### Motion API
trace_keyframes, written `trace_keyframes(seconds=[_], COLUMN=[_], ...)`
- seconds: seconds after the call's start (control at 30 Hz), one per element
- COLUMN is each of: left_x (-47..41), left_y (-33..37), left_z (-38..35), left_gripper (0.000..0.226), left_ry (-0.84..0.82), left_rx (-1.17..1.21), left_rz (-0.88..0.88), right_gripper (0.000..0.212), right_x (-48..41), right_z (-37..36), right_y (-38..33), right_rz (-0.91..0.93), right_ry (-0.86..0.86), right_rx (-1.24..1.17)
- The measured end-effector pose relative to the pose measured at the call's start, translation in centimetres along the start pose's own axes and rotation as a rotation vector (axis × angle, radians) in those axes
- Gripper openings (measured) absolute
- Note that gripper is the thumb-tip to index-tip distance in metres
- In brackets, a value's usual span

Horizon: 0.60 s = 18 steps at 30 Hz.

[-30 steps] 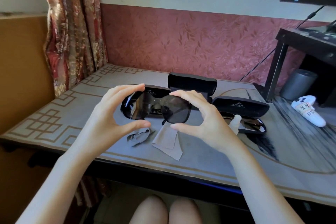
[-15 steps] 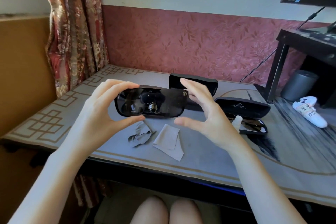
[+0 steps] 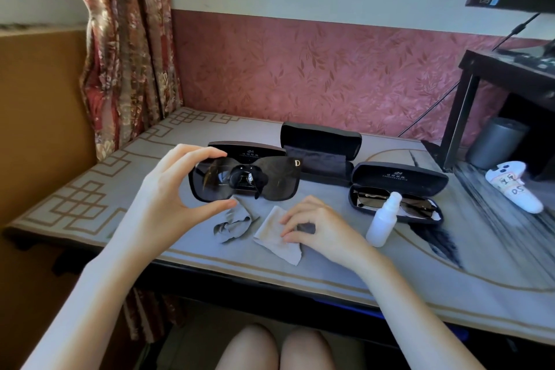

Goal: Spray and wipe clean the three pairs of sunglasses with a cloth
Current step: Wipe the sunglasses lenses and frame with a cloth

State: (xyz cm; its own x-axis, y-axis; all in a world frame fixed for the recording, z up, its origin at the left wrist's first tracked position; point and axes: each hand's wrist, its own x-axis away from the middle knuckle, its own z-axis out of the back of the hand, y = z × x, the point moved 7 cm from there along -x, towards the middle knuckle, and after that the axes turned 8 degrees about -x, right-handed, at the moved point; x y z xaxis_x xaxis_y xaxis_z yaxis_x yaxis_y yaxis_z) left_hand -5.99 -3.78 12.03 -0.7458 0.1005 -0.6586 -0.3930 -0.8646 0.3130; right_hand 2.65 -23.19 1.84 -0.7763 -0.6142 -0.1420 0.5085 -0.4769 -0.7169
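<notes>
Head view: my left grip (image 3: 180, 189) pinches the black sunglasses (image 3: 244, 179), long axis level; just below-right, my right grip (image 3: 318, 227) narrows on the beige cloth (image 3: 271, 236).

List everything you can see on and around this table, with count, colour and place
sunglasses: one, black, held up over table's left-centre
glasses cases: three, black, open, back of table
second glasses: one pair, dark, in right case
spray bottle: one, white, upright before right case
cloths: two, grey crumpled and beige flat, front centre
controller: one, white, far right
curtain: one, red floral, left
left hand: fingers pinching sunglasses
right hand: fingers on beige cloth
</notes>
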Motion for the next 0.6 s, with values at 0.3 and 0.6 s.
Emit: trace_keyframes(seconds=[0.3, 0.6], left_x=[0.3, 0.3], left_y=[-0.3, 0.0], left_z=[-0.7, -0.9], left_gripper=[0.061, 0.06], left_ry=[-0.028, -0.025], left_rx=[0.01, 0.026], left_rz=[0.008, -0.008], right_gripper=[0.009, 0.011], right_x=[1.2, 1.4], right_z=[2.8, 2.0], right_y=[-0.5, -0.4], right_rz=[-0.121, -0.184], right_ry=[0.182, 0.127], right_rx=[-0.064, -0.108])
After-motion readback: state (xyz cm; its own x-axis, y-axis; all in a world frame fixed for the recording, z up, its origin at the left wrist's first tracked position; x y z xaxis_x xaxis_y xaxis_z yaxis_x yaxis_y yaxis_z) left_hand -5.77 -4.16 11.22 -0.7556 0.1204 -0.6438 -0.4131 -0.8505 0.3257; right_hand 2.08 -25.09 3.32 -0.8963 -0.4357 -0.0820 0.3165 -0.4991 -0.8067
